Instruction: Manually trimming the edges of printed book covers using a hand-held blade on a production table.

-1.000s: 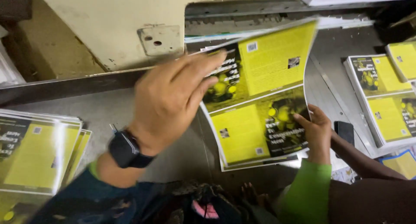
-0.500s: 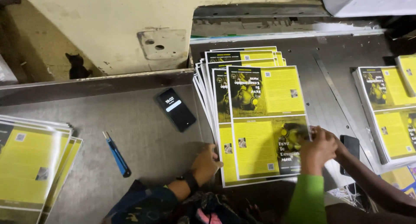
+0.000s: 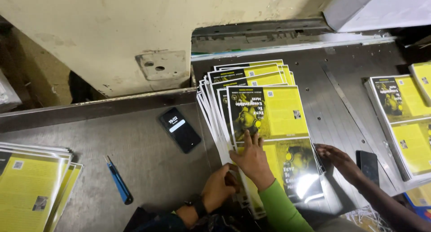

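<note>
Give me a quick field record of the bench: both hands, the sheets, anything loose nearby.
left hand: curled at the fanned stack's lower left edge; grip unclear
right hand: open, flat on the top sheet
other person's hand: at the stack's right edge
phone: on the metal table, left of the stack
blue cutter: lower left of the phone, apart
left pile: yellow sheets, table's left end
right pile: yellow sheets, far right

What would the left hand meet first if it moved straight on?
Probably the hand in the green sleeve, lying flat on the yellow sheets just ahead of the left hand; depth is unclear.
</note>
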